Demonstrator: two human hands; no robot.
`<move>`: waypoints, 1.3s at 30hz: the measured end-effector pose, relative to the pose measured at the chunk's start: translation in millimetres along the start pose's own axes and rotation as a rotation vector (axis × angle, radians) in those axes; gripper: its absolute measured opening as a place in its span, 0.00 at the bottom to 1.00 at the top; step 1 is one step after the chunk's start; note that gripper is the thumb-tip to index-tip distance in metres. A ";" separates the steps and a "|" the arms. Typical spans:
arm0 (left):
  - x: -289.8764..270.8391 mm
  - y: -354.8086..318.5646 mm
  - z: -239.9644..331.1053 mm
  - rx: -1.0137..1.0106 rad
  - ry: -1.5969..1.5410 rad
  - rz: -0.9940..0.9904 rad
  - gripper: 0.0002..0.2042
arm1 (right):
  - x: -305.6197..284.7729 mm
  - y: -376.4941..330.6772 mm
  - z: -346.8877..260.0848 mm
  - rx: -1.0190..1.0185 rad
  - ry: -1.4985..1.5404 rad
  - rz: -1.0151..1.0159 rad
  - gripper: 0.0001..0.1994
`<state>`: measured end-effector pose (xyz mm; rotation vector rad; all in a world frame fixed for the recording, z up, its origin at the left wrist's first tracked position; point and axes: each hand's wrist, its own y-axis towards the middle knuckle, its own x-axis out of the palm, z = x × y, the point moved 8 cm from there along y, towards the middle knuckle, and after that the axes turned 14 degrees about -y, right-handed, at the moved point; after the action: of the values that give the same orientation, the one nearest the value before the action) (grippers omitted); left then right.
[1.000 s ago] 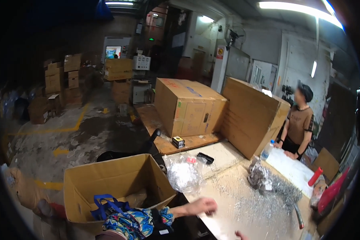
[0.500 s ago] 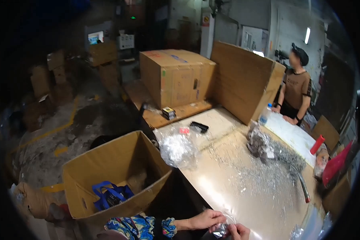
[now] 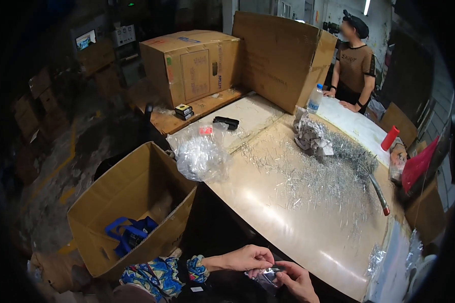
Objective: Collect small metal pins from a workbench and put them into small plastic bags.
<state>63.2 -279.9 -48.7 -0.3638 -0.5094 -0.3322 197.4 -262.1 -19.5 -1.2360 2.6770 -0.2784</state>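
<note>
At the table's near edge, a small clear plastic bag (image 3: 268, 277) is held between my two hands. The fingers of my left hand (image 3: 248, 258) pinch its upper side, and my left forearm wears a colourful patterned sleeve. My right hand (image 3: 294, 281) grips the bag from the other side with thumb and fingers. Something shiny shows through the plastic, too small to make out. Beyond my hands, many thin silvery metal pins (image 3: 313, 182) lie scattered and heaped on the tabletop (image 3: 258, 202).
An open carton (image 3: 131, 192) with a blue bag (image 3: 131, 235) stands left. A clear plastic sack (image 3: 199, 154), a black tool (image 3: 226, 122), crumpled paper (image 3: 312, 136) and a curved rod (image 3: 378, 194) lie on the table. Large cartons (image 3: 194, 65) stand behind; a person (image 3: 354, 70) stands at the far side.
The view has shifted, so the table sits higher and further left in it. My hands have risen into fuller view, still holding the plastic bag.
</note>
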 end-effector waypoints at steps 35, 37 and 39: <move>-72.4 -10.6 -124.3 -0.118 -0.266 0.215 0.15 | -30.3 33.5 1.8 -0.029 -0.547 -0.115 0.14; -74.8 -11.8 -125.7 -0.129 -0.271 0.221 0.14 | -47.1 92.0 -36.4 -0.223 -0.863 0.129 0.13; -69.6 -6.6 -127.5 -0.158 -0.262 0.215 0.14 | -62.0 141.2 -65.7 -0.439 -1.389 0.422 0.14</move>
<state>55.6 -323.6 -187.2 -0.6150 -0.6957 -0.1166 117.9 -118.6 14.9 -0.4845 1.6332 0.9167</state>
